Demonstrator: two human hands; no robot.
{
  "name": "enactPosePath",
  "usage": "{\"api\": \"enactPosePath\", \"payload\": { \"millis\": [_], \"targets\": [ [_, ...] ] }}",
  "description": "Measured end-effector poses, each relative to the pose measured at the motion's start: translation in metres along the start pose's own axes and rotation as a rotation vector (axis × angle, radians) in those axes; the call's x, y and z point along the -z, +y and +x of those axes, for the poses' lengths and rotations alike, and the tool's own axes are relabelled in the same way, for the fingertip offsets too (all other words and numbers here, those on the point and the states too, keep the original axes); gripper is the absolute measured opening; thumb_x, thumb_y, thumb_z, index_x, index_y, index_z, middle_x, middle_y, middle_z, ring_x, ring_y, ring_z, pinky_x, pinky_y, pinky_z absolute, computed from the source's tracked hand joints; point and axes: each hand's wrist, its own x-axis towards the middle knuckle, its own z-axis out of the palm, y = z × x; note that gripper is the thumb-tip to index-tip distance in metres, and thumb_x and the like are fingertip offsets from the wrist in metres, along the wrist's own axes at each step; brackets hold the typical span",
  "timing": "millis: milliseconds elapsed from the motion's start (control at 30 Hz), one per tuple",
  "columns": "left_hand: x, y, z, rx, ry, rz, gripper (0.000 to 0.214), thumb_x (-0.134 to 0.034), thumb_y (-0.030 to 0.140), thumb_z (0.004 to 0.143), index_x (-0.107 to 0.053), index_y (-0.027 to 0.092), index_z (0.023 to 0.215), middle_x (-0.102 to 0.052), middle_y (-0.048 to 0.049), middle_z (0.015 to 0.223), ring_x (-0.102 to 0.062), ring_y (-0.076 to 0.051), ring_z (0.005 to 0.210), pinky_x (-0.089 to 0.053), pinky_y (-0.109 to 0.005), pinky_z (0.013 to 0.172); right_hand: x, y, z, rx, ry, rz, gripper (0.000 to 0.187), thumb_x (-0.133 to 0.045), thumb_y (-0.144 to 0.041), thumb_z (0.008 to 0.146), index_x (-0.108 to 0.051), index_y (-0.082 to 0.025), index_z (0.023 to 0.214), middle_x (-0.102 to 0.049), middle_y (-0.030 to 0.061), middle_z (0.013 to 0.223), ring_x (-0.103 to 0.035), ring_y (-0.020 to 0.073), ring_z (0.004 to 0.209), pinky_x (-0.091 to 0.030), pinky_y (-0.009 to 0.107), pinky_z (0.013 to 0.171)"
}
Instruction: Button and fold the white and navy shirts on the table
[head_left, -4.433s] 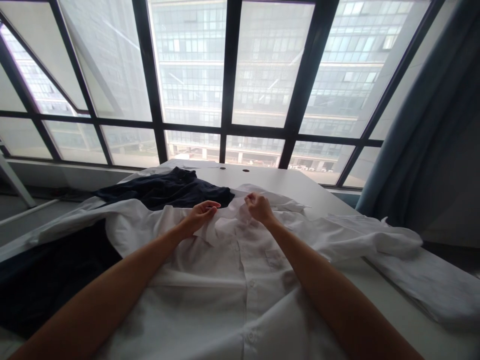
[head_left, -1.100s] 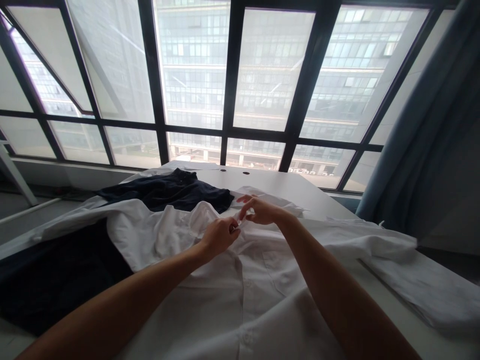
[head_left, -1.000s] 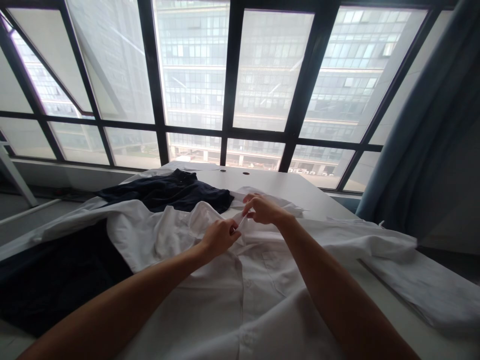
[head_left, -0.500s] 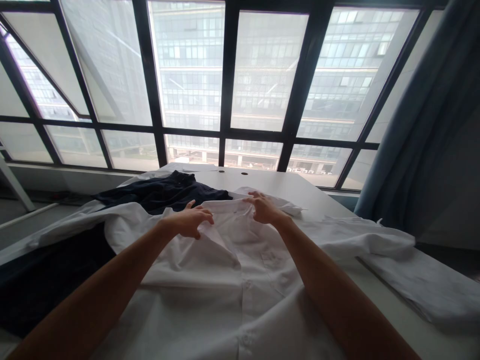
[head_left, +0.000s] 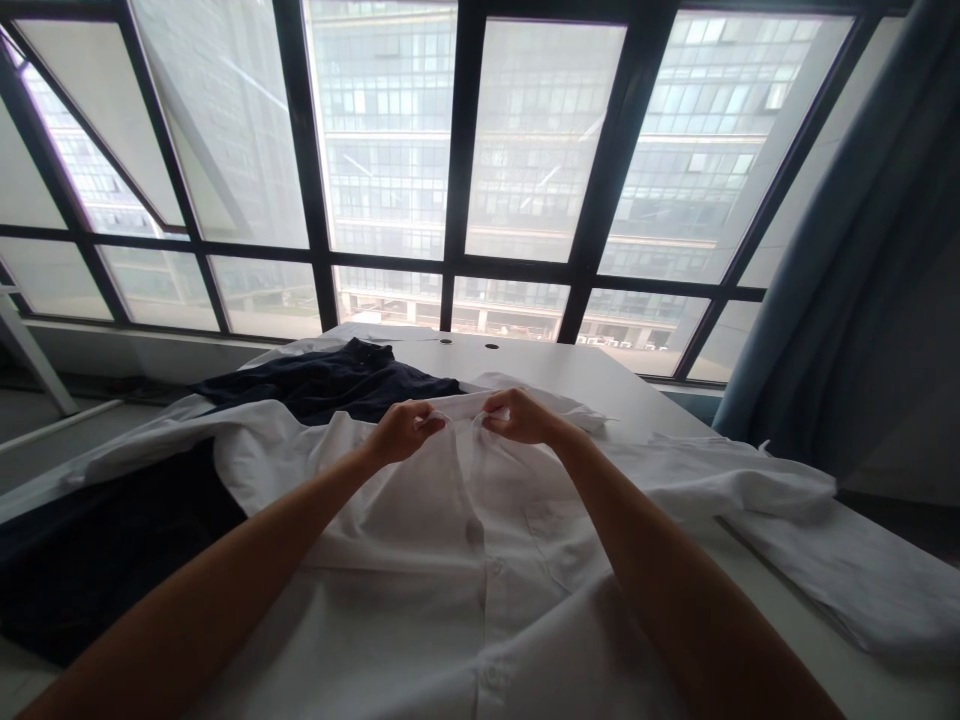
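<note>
A white button-up shirt (head_left: 450, 560) lies front side up on the table, sleeves spread to both sides. Its collar (head_left: 459, 405) is at the far end, lifted a little off the table. My left hand (head_left: 405, 430) pinches the collar's left part with closed fingers. My right hand (head_left: 517, 417) grips the collar's right part, fingers curled round the cloth. The two hands are close together, a few centimetres apart. The shirt's button strip runs down the middle toward me, and a chest pocket (head_left: 551, 520) sits under my right forearm.
A dark navy garment (head_left: 330, 385) lies on the table beyond and left of the shirt; more dark cloth (head_left: 97, 560) hangs at the left. The white table (head_left: 600, 375) reaches a large window. More white cloth (head_left: 847, 580) lies at right, below a blue-grey curtain (head_left: 862, 270).
A second ago my hands worked close together at the shirt's neck opening. They then spread over the collar, and now both pinch the collar's edge and hold it raised.
</note>
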Motion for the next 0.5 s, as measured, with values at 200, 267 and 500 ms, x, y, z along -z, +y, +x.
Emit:
{"api": "enactPosePath", "payload": {
  "millis": [200, 267, 500],
  "targets": [
    [-0.011, 0.003, -0.006, 0.084, -0.016, 0.144, 0.030, -0.061, 0.035, 0.082, -0.062, 0.013, 0.060, -0.052, 0.0009, 0.054, -0.043, -0.011, 0.053, -0.029, -0.025, 0.056, 0.011, -0.028, 0.004, 0.076, -0.160, 0.124, 0.013, -0.066, -0.023, 0.077, -0.076, -0.014, 0.079, -0.070, 0.0020, 0.071, -0.057, 0.0138, 0.059, -0.042, 0.023, 0.054],
    [-0.015, 0.006, -0.007, 0.140, -0.013, 0.134, 0.031, -0.062, 0.036, 0.080, -0.063, 0.013, 0.059, -0.050, 0.0013, 0.053, -0.043, -0.011, 0.054, -0.027, -0.024, 0.056, 0.002, -0.036, 0.005, 0.103, -0.163, 0.050, 0.012, -0.067, -0.022, 0.079, -0.077, -0.016, 0.079, -0.070, 0.0011, 0.069, -0.056, 0.0129, 0.058, -0.041, 0.024, 0.057],
    [-0.026, 0.009, -0.011, 0.235, -0.072, -0.224, 0.035, -0.056, 0.042, 0.078, -0.071, 0.012, 0.068, -0.053, 0.0023, 0.057, -0.046, -0.012, 0.058, -0.032, -0.022, 0.055, -0.034, -0.017, 0.009, 0.105, 0.051, -0.151, 0.010, -0.070, -0.018, 0.081, -0.079, -0.019, 0.085, -0.074, 0.0049, 0.085, -0.063, 0.0158, 0.072, -0.043, 0.025, 0.068]
  ]
}}
